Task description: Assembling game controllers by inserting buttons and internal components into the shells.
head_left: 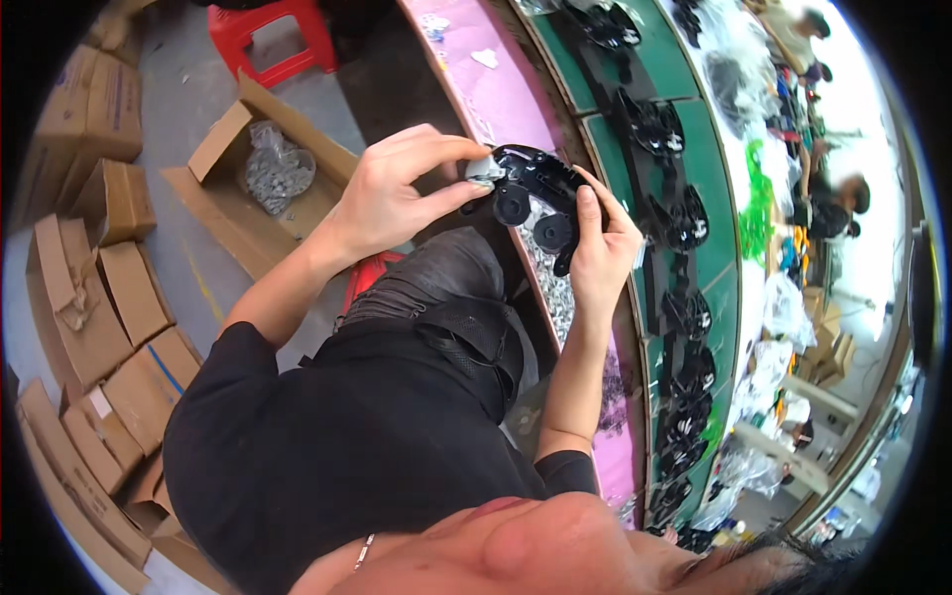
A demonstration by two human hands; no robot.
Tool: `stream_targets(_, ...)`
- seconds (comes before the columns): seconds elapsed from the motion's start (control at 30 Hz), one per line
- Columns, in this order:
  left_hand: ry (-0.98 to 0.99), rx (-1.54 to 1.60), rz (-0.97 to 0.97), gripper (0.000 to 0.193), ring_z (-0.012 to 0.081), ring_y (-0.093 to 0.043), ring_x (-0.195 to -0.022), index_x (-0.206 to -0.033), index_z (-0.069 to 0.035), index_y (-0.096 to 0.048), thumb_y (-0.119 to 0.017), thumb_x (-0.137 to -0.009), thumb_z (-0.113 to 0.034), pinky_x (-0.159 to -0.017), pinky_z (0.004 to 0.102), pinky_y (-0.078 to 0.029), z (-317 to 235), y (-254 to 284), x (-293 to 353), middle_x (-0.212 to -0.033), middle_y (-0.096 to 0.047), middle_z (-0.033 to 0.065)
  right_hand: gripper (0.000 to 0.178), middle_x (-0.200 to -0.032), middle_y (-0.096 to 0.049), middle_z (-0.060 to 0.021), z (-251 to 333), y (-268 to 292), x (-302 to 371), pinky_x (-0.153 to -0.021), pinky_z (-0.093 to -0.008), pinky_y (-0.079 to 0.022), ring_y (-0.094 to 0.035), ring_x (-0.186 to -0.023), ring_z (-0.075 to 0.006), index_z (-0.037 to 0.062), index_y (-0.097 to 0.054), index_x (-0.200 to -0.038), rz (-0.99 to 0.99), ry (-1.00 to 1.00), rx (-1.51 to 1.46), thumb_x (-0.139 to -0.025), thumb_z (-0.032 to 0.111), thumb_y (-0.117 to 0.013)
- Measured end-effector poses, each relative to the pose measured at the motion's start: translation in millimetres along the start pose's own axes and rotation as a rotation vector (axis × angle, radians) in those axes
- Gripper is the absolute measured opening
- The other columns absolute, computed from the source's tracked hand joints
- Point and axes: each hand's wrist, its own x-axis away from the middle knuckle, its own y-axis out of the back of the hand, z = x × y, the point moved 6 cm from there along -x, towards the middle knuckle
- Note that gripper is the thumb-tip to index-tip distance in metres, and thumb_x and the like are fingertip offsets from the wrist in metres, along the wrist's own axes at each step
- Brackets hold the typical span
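Note:
Up in front of me is a black plastic game controller shell (543, 180), its open inner side showing two round black cups. My right hand (607, 246) grips its right end, thumb on the near face and fingers behind. At the left end, my left hand (397, 188) pinches a small light-grey part (482, 170) between thumb and forefinger, against or very close to the shell. The exact contact there is hidden by the fingertips. Below the shell, many small grey-white parts (557, 297) lie on the pink bench top (501, 59).
Beyond the bench runs a green conveyor (709, 178) carrying several black shells (650, 124). On the floor at left stands an open carton (223, 203) holding a bag of small grey parts (278, 169). Stacked cartons (89, 307), a red stool (273, 40) and distant people are also around.

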Motion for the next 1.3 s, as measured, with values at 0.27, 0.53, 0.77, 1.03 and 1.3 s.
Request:
stream_targets(0.27, -0.047, -0.05, 0.158, 0.029, 0.0183, -0.066, -0.076, -0.108, 0.001, -0.078, -0.086, -0.08, -0.003, -0.069, 0.031, -0.054, -20.2, -62.0, -14.3, -0.093, -0.076, 0.0099, 0.026, -0.114, -0.077, -0.0178, 8.1, 32.9, 49.6, -0.094, -0.034, -0.055, -0.073, -0.104, -0.0239, -0.0071, -0.073, -0.123, -0.277, 0.193, 0.312, -0.104, 0.01, -0.068)
stream_targets(0.53, -0.177, -0.165, 0.236, 0.024, 0.0273, -0.073, -0.086, -0.104, 0.002, -0.079, -0.084, -0.082, -0.004, -0.077, 0.0346, -0.059, -31.8, -90.6, -16.9, -0.101, -0.079, 0.0142, 0.025, -0.117, -0.076, -0.019, 6.8, 38.2, 74.4, -0.097, -0.0354, -0.055, -0.073, -0.108, -0.0256, -0.0073, -0.072, -0.124, -0.381, 0.255, 0.392, -0.105, 0.007, -0.065)
stream_targets(0.77, -0.204, -0.337, 0.252, 0.032, 0.0295, -0.072, -0.095, -0.109, 0.001, -0.077, -0.085, -0.079, -0.007, -0.082, 0.037, -0.059, -51.9, -98.7, -17.2, -0.106, -0.077, 0.0127, 0.024, -0.113, -0.076, -0.013, -9.8, 57.7, 82.5, -0.093, -0.0286, -0.053, -0.069, -0.103, -0.0172, -0.0068, -0.073, -0.124, -0.43, 0.185, 0.167, -0.106, 0.007, -0.065)
stream_targets(1.03, -0.224, -0.07, 0.646, 0.048, 0.0335, -0.068, -0.107, -0.128, 0.0, -0.067, -0.082, -0.082, -0.003, -0.093, 0.0415, -0.054, -44.6, -118.0, -32.7, -0.116, -0.071, 0.0155, 0.024, -0.112, -0.078, -0.0156, -30.1, 79.7, 92.4, -0.098, -0.0325, -0.052, -0.072, -0.104, -0.0202, -0.0038, -0.076, -0.122, -0.379, 0.057, 0.046, -0.105, 0.011, -0.068)
stream_targets(1.3, -0.195, -0.087, 0.563, 0.034, 0.0242, -0.075, -0.09, -0.113, 0.002, -0.072, -0.085, -0.081, -0.001, -0.081, 0.0335, -0.06, -54.7, -118.4, -37.1, -0.103, -0.076, 0.0119, 0.024, -0.109, -0.078, -0.0114, -20.6, 85.1, 86.5, -0.092, -0.028, -0.052, -0.068, -0.099, -0.0143, -0.0051, -0.076, -0.12, -0.349, 0.004, -0.044, -0.105, 0.013, -0.069)
